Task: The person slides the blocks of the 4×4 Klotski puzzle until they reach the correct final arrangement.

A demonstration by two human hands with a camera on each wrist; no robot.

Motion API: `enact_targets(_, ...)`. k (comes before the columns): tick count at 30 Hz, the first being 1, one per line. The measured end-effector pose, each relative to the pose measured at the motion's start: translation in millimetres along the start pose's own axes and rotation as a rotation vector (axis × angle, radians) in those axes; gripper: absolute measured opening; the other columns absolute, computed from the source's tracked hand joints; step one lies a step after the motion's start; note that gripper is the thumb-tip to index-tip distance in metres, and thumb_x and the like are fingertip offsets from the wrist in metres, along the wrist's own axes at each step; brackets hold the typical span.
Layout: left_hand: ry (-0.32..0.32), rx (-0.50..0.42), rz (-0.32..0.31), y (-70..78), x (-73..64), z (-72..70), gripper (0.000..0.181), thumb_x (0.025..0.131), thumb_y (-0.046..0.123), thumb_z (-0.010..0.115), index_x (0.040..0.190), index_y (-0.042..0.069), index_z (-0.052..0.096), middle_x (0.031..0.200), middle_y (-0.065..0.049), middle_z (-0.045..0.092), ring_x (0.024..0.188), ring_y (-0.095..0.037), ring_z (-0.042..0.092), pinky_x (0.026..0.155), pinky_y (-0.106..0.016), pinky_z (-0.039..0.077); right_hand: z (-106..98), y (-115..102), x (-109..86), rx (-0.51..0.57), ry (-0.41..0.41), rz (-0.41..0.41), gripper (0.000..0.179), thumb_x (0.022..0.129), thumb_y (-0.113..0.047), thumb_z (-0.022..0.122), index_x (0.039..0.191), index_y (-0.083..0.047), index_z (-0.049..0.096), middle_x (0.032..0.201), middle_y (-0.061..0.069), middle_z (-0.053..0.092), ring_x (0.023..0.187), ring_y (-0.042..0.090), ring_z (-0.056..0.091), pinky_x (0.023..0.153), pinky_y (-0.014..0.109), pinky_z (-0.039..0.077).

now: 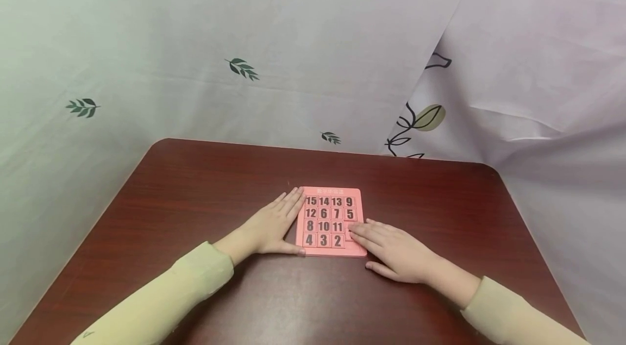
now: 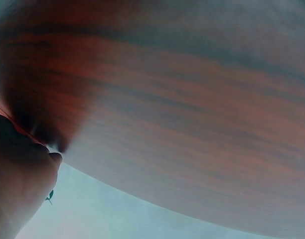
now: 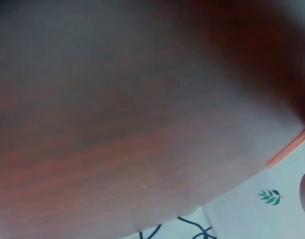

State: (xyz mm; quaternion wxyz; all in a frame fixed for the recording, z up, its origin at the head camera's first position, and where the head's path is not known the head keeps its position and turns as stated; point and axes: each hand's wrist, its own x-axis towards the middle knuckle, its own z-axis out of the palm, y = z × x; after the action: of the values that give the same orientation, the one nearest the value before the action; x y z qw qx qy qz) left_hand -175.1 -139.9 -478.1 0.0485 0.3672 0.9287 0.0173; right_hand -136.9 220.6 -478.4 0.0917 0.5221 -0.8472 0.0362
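A pink sliding number puzzle (image 1: 337,251) lies flat near the middle of the table, its black-numbered tiles in rows. My left hand (image 1: 274,225) rests along the puzzle's left side, fingers straight at the upper left edge and thumb at the lower left corner. From the right, my right hand (image 1: 398,250) reaches over the puzzle's edge with extended fingertips on a tile below the 5, covering its number. The bottom right slot beside the 2 shows no tile. In the right wrist view only the puzzle's edge (image 3: 290,147) appears, with part of a finger.
The dark red wooden table (image 1: 205,182) has rounded far corners. Behind it and at both sides hangs a pale curtain (image 1: 293,35) with leaf prints, close to the table's far edge.
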Motion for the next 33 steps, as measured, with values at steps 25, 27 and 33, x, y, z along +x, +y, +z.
enact_targets(25,-0.019,-0.016,-0.003,0.8,-1.2,-2.1,0.128,0.086,0.084,0.06,0.167,-0.005,0.017,0.178,-0.023,0.01,0.167,-0.036,0.014,0.136,-0.047,0.021,-4.0,18.1,13.9,0.031,0.019,0.08,0.066,0.099,-0.04,0.072,0.155,-0.009,0.055,0.161,0.007,0.055,0.149,0.027,0.054,0.121,0.051,0.047)
enact_targets(27,-0.014,-0.014,-0.002,1.2,-0.6,-1.9,0.128,0.086,0.084,0.06,0.167,-0.005,0.018,0.178,-0.024,0.01,0.167,-0.035,0.015,0.136,-0.047,0.022,-4.3,21.8,16.2,0.034,-0.003,0.106,0.067,0.099,-0.041,0.071,0.155,-0.009,0.054,0.162,0.006,0.054,0.15,0.027,0.052,0.122,0.05,0.046)
enact_targets(33,-0.015,0.003,-0.001,1.3,-0.4,-2.1,0.128,0.086,0.085,0.059,0.167,-0.005,0.018,0.178,-0.023,0.01,0.166,-0.035,0.015,0.136,-0.047,0.022,-2.3,23.2,16.7,0.032,-0.037,0.107,0.065,0.101,-0.042,0.069,0.156,-0.009,0.054,0.162,0.006,0.054,0.151,0.026,0.052,0.123,0.05,0.046)
